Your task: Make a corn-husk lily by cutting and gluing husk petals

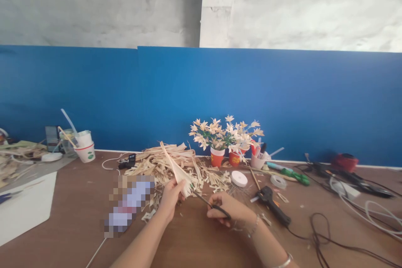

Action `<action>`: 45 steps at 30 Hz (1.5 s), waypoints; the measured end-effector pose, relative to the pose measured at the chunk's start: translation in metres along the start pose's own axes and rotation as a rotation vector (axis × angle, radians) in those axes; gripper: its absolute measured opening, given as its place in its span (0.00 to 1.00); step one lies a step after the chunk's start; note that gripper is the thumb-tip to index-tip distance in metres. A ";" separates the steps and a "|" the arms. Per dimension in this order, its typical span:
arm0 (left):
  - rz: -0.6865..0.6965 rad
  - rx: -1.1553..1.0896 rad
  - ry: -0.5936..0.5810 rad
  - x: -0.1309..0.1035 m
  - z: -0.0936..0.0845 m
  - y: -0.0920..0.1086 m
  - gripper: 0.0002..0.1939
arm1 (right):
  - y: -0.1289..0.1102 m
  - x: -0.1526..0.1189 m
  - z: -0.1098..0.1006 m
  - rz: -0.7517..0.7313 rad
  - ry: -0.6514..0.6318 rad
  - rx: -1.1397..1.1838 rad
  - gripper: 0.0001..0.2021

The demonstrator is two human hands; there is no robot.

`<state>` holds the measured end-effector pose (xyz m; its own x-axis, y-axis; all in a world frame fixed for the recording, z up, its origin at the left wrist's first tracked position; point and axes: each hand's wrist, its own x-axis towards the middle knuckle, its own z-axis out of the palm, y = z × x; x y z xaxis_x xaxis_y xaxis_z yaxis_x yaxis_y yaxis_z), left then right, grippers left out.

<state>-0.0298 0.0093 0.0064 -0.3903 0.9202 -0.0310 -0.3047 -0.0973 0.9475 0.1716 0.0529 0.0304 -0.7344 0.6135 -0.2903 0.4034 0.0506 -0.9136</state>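
Observation:
A long, pale, pointed husk piece [179, 171] is pinched in my left hand [171, 197], its narrow tip pointing up and to the left. My right hand [224, 207] grips dark-handled scissors [216, 208], whose blades reach left to the lower right edge of the husk. How far the blades are apart is too small to tell. Behind both hands lies a heap of dry, pale husk strips [169, 155]. Pale star-shaped flowers [216, 132] stand in red cups [217, 158] behind and to the right of the heap.
A black glue gun [273, 207] with its cord lies at the right, near a white ribbon roll [239, 179] and a clear tape roll [278, 182]. A pixelated object [128, 207] lies left of my hands. White cups [85, 150] and a white sheet [28, 205] are farther left.

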 end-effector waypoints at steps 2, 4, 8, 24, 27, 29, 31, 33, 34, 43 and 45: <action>-0.031 -0.011 -0.036 0.000 0.000 -0.001 0.15 | 0.000 0.000 0.001 -0.010 0.000 0.000 0.13; -0.067 -0.027 -0.082 -0.001 0.000 -0.002 0.14 | -0.001 -0.001 0.002 -0.017 0.001 -0.002 0.14; -0.105 -0.055 -0.159 -0.004 0.002 -0.001 0.14 | -0.003 -0.001 0.004 -0.014 0.005 -0.005 0.15; -0.140 -0.109 -0.169 -0.005 0.001 -0.003 0.14 | 0.001 0.000 0.001 -0.053 -0.002 -0.056 0.09; -0.153 -0.113 -0.168 -0.005 0.000 -0.003 0.13 | 0.003 0.000 -0.001 -0.063 -0.009 -0.063 0.09; -0.166 -0.116 -0.176 -0.005 0.000 -0.001 0.12 | 0.004 0.001 -0.004 -0.055 -0.006 -0.057 0.09; -0.178 -0.124 -0.178 -0.005 0.000 0.000 0.12 | 0.005 0.001 -0.006 -0.029 -0.004 -0.045 0.10; -0.177 -0.143 -0.156 -0.005 0.000 0.001 0.11 | 0.005 0.001 -0.007 -0.018 -0.014 -0.015 0.12; -0.164 -0.155 -0.131 -0.005 0.000 0.002 0.11 | 0.006 0.001 -0.008 -0.022 -0.028 0.009 0.13; -0.056 -0.164 0.041 -0.004 0.005 0.000 0.14 | 0.011 0.009 0.007 -0.135 -0.078 0.150 0.18; -0.050 -0.147 0.052 -0.005 0.007 -0.001 0.15 | 0.011 0.011 0.010 -0.147 -0.062 0.156 0.19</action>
<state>-0.0219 0.0075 0.0081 -0.4146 0.9049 -0.0966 -0.4469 -0.1099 0.8878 0.1623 0.0523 0.0140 -0.8132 0.5585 -0.1636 0.2042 0.0105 -0.9789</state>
